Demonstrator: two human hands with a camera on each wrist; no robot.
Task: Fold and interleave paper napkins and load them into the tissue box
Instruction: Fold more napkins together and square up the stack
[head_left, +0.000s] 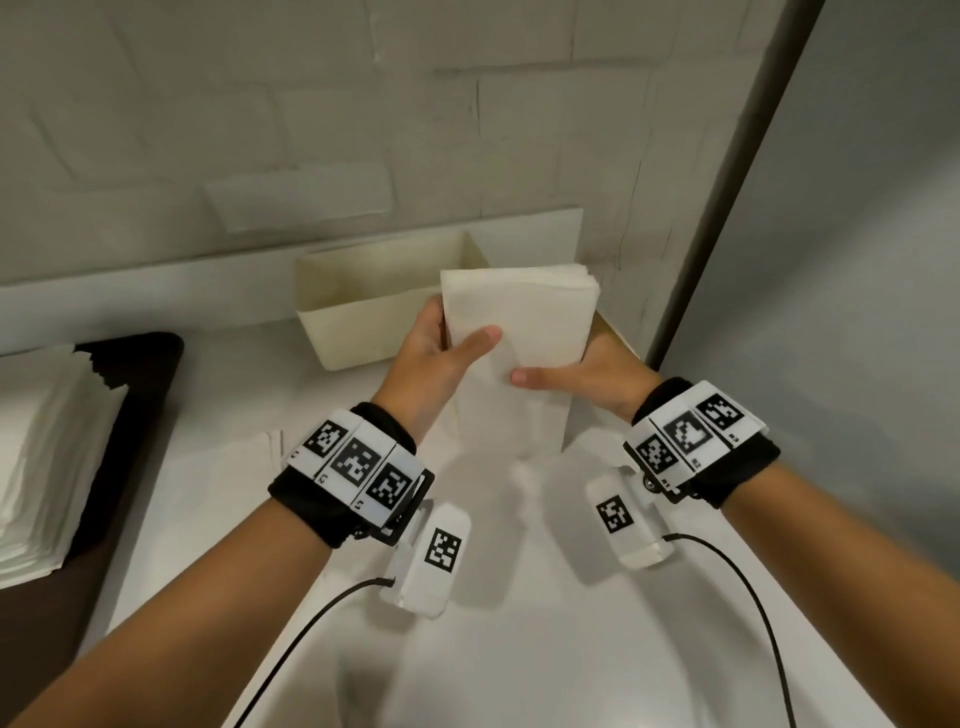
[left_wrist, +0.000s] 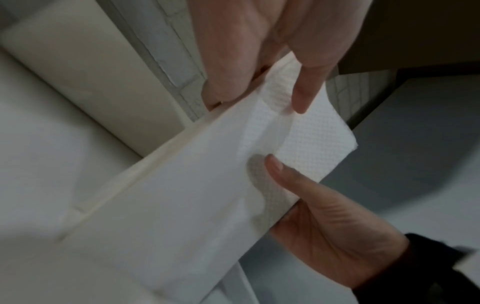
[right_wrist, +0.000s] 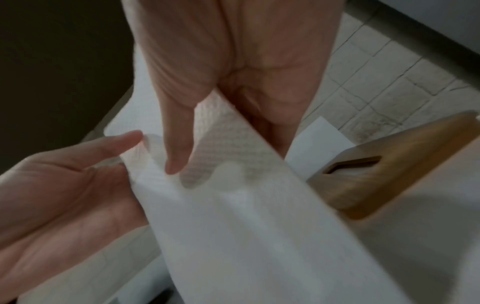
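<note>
A stack of folded white napkins is held up off the counter in front of the open cream tissue box. My left hand grips its left edge, thumb on top and fingers behind. My right hand grips its lower right side, thumb across the top sheet. In the left wrist view my left thumb pinches the napkin stack, with the right hand below and the tissue box behind. The right wrist view has the right hand and left hand on the napkin stack.
A wooden lid with a slot lies by the wall, behind my right hand. A tall pile of unfolded napkins sits on a dark tray at the left. One loose napkin lies flat on the white counter. A tiled wall stands behind.
</note>
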